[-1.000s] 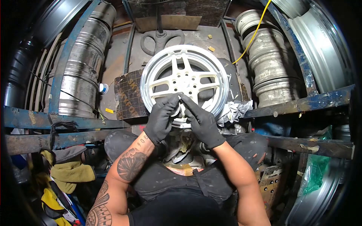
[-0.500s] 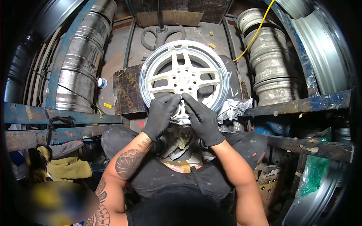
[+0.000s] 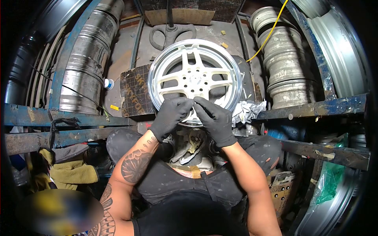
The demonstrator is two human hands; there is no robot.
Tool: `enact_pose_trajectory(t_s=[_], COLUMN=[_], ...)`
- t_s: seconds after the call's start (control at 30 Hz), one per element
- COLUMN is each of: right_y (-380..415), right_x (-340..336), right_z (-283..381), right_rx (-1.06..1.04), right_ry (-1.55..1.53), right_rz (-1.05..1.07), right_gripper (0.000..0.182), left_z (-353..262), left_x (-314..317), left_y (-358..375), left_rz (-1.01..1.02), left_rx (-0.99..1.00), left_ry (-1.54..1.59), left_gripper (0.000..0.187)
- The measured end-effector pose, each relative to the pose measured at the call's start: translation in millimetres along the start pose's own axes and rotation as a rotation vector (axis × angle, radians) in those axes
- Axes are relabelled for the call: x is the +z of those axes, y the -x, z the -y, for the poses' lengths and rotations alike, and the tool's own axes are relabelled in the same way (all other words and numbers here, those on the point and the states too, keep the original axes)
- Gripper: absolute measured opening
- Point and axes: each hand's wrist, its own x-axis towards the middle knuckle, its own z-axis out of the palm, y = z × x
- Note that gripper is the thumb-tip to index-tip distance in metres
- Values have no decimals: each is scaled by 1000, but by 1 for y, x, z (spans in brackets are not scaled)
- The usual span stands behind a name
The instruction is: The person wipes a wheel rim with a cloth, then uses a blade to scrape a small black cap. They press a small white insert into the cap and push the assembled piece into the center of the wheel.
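Observation:
A white wheel rim (image 3: 188,74) with a polished metal lip lies face up in front of me, with bolt holes round its hub. Both hands wear dark gloves and meet above the spoke nearest me. My left hand (image 3: 171,117) has its fingers pinched, the fingertips over the near part of the rim. Opposite it, my right hand (image 3: 215,121) is also pinched, its fingertips close to those of the left. Whatever sits between the fingertips is too small to make out.
Stacked metal rims stand at the left (image 3: 84,59) and right (image 3: 281,59), beside blue metal frames (image 3: 315,106). A crumpled white cloth (image 3: 248,111) lies right of the wheel, a printed board (image 3: 134,92) left. A yellow cable (image 3: 271,31) hangs at the upper right.
The view has shifted slightly, so the surroundings appear a little further right. Both hands stay pinched over the near spoke, with only a slight change in the fingers' pose.

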Motion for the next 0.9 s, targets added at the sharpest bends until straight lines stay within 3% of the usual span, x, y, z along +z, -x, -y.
enact_pose_trajectory(t_s=[0.1,0.23,0.33,0.4,0.5,0.53,0.63,0.73,0.9], right_y=[0,-7,-11,-9,-6,-4,2,0,-3], right_x=[-4,-9,-12,-18,-19,-16,-7,-7,-13], right_z=[-2,7,8,11,14,14,8,6,6], right_rx=[-224,14,257,220,136,128,96,93,138], right_ry=[248,-23,-278,-183,-25,28,148,227,246], right_rz=[-2,32,88,188,264,277,247,241,228], right_gripper=[22,21,23,23,20,20,16,14,16], left_z=[5,18,13,13,7,6,0,7,6], left_x=[-9,-6,2,4,6,9,18,20,10], left_y=[-3,-7,-7,-9,-5,-4,0,-3,4], left_rz=[98,115,67,58,73,73,66,38,116], left_rx=[-46,-123,-45,14,-121,-56,-113,-139,-132], left_ry=[86,293,291,216,229,222,390,697,736], left_gripper=[34,34,47,60,69,68,64,55,41])
